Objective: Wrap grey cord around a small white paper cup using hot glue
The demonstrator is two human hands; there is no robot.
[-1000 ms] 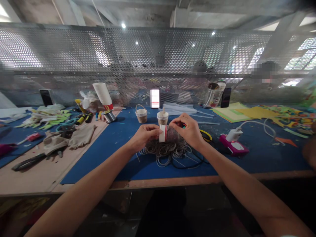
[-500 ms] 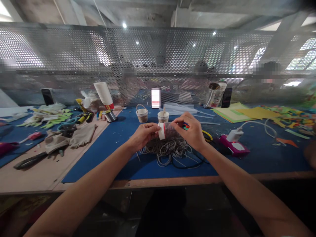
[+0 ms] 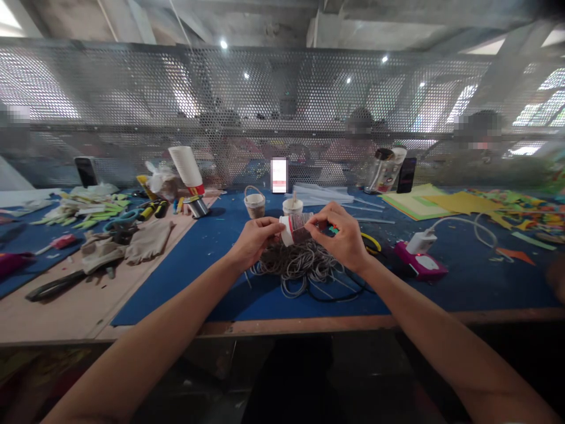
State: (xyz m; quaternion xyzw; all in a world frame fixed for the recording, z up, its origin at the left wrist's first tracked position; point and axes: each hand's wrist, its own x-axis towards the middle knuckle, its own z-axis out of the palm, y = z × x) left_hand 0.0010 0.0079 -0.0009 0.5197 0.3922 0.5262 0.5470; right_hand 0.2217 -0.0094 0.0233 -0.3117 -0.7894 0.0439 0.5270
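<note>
A paper cup (image 3: 286,231) with a white end and a red band lies sideways in the air, dark grey cord wound round its body. My left hand (image 3: 257,238) pinches the cup's white end between thumb and fingers. Closed at the other side, my right hand (image 3: 338,232) pinches the cord against the wound part; the fingers hide the exact grip. Something small and green shows behind the right fingers. Below both hands a loose heap of grey cord (image 3: 304,268) spreads over the blue mat (image 3: 185,277).
Behind the hands stand a small handled basket (image 3: 255,206) and a wrapped cup (image 3: 292,206). Stacked paper cups (image 3: 185,168) lean at the left, near gloves (image 3: 148,240) and scissors (image 3: 121,221). To the right are a purple power block (image 3: 419,259) and coloured sheets (image 3: 424,200).
The cup has turned slightly in my hands, its white end now tilted differently. My right fingers have shifted a little left along the wound side. The cord heap stays put.
</note>
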